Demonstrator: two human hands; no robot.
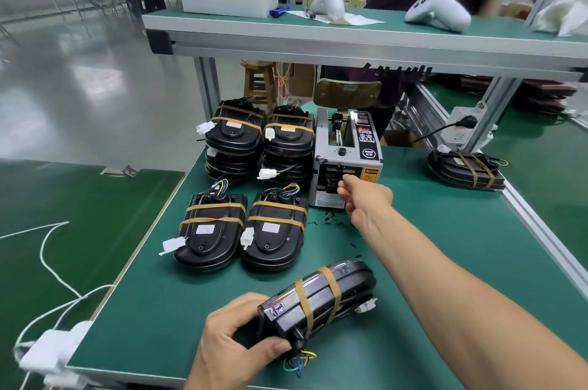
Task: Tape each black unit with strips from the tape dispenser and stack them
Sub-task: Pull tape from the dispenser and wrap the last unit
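Left grip [235,338] curled, clasping; right grip [362,195] outstretched, fingertips pinched

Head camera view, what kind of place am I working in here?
Most likely a factory assembly line: an automatic tape dispenser on a green bench mat, stacks of banded black units, and an aluminium-framed shelf overhead.

Near edge of green bench: black unit [318,300], tipped on its side, glossy grey face up, two tan tape bands across it, coloured wires trailing from lower end, white connector at right. Ahead, two taped units [211,230] [275,230] flat side by side, backs up, white labels and connectors showing. Behind those, two stacks [234,138] [289,141] of taped units, just left of tape dispenser [345,160]: grey box, upright, black control panel, yellow caution label. Far right, one more taped unit [464,168], well apart.
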